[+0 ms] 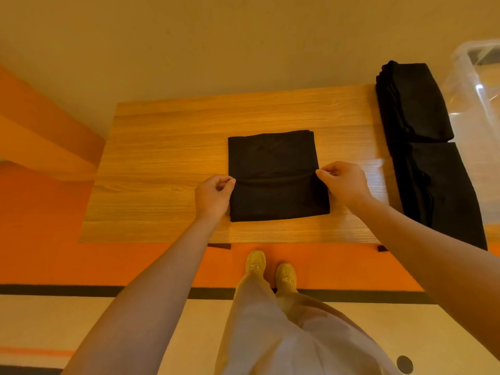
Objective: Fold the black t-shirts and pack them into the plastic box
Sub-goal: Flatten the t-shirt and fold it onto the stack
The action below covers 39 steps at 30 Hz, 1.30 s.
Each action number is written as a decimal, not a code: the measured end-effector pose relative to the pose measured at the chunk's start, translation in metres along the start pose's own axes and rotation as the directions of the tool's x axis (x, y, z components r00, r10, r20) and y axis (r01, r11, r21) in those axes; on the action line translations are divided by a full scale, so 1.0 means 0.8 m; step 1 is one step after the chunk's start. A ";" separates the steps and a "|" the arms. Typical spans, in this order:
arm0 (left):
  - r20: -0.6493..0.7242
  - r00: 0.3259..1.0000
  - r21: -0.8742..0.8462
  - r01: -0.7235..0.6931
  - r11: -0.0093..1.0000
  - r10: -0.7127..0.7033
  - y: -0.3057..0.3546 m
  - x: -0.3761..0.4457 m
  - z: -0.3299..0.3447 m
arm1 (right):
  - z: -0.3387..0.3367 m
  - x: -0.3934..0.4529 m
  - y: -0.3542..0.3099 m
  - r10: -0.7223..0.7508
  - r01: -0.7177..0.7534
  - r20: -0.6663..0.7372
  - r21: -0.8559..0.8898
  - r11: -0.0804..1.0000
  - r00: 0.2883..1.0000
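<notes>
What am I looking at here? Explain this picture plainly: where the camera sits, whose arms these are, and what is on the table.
There is no machine here. The one picture comes from a camera worn on a person's head, looking down, so the arms and shoes are that person's own. On the wooden table lies a partly folded black t-shirt. The left hand pinches its left edge and the right hand pinches its right edge, at the fold line. At the table's right side lie stacks of black t-shirts, and a clear plastic box stands beyond them.
</notes>
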<state>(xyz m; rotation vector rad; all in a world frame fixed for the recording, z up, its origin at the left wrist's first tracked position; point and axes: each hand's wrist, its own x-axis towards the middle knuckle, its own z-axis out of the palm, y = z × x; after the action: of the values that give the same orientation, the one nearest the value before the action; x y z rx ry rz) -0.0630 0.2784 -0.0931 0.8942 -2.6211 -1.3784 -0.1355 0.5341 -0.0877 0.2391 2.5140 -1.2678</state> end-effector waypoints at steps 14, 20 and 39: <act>-0.043 0.883 0.545 -0.371 0.752 0.467 -0.009 -0.004 0.016 | 0.019 -0.010 0.001 -0.371 0.303 -0.168 -0.329 0.894 0.913; 0.393 0.770 0.541 -0.636 0.551 0.503 -0.013 -0.039 0.066 | 0.077 -0.040 0.029 -0.585 0.604 0.238 -0.549 0.578 0.775; 0.422 0.843 0.530 -0.527 0.664 0.333 -0.025 0.027 0.001 | 0.039 0.005 0.003 -0.474 0.519 0.226 -0.504 0.691 0.851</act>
<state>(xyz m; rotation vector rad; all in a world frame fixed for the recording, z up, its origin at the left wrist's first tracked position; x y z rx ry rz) -0.0718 0.2591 -0.1137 0.0029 -3.2845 -0.5186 -0.1321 0.5106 -0.1086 -0.6658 2.8370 -0.6028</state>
